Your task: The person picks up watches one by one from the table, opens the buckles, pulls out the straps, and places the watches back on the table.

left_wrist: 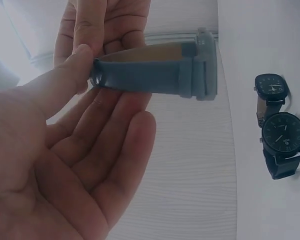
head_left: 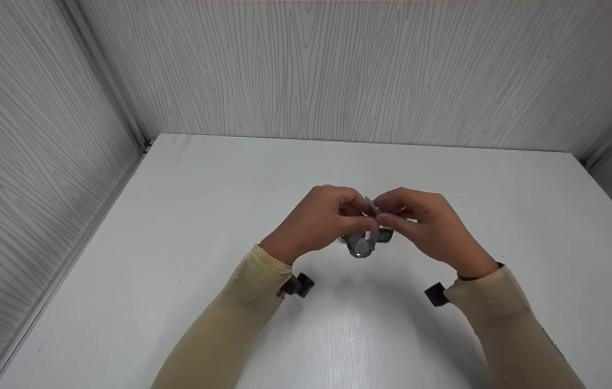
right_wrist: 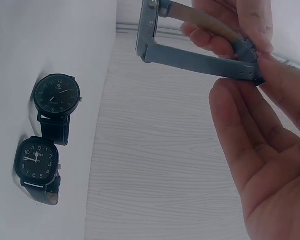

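Both hands hold a wristwatch (head_left: 361, 247) with a grey-blue strap above the table, its case hanging lowest. The left hand (head_left: 322, 221) pinches the strap between thumb and fingers, close to where its ends come together. From the other side, the right hand (head_left: 427, 224) pinches the same end of the strap (right_wrist: 205, 62). The strap forms a closed-looking loop with a tan inner side, and the case (left_wrist: 206, 65) is seen edge-on in the left wrist view. Fingertips cover the buckle area.
Two dark wristwatches lie side by side on the white table (head_left: 219, 189) beyond the hands: a round one (right_wrist: 56, 95) and a rounded-square one (right_wrist: 37, 161). In the head view the hands partly hide them. Wood-grain panels (head_left: 306, 70) enclose the table's back and sides.
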The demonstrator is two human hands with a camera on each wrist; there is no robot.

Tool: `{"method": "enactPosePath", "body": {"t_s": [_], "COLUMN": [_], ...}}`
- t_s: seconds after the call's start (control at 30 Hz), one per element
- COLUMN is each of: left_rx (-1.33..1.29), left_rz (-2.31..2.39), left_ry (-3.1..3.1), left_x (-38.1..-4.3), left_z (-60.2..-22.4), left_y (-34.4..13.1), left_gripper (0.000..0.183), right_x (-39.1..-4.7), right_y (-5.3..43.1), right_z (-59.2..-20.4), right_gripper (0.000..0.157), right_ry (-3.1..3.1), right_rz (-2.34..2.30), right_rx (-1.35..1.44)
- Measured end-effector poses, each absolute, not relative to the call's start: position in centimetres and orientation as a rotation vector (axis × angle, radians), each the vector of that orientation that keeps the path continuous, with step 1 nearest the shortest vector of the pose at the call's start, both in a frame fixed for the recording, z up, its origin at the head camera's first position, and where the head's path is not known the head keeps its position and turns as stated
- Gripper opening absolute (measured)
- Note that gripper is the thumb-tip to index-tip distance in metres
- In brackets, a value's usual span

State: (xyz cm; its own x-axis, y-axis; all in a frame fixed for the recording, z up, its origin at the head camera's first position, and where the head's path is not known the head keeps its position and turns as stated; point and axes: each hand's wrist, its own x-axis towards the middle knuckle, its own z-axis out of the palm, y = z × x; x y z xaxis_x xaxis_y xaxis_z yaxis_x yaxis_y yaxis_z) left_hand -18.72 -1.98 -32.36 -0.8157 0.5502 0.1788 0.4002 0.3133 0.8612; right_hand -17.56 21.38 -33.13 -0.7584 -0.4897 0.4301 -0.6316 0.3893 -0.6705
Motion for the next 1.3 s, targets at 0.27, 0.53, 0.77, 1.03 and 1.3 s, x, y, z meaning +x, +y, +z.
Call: {"method": "enactPosePath", "body": {"t_s": [0.27, 0.53, 0.77, 1.03, 1.3], "left_rx": [0.941, 1.013, 1.127, 1.117, 1.119], "left_rz": [1.51, 1.486, 1.481, 1.656, 1.658], "left_ry": [2.454, 2.586, 2.695, 2.656, 2.6], "left_x": [-18.67, -18.5, -18.42, -18.36, -18.52], "left_z": [-32.09, -32.13, -32.26, -32.19, -32.29], "left_y": [-2.16, -1.88, -1.66, -1.74, -1.66], "left_gripper": [0.012, 0.011, 0.015, 0.012, 0.011], "right_x": [-17.56, -17.56, -17.68, -17.68, -17.67], "right_y": [21.44, 21.43, 21.08, 21.02, 21.27], "right_z": [-33.13, -33.04, -33.17, -33.25, -33.39], "right_gripper": [0.017, 0.031, 0.034, 0.031, 0.022], "right_ry": [-2.473, -2.461, -2.431, -2.466, -2.447], "right_rz": [1.406, 1.3, 1.273, 1.228, 1.279], "right_rx": [1.027, 1.119, 1.027, 0.979, 0.965]}}
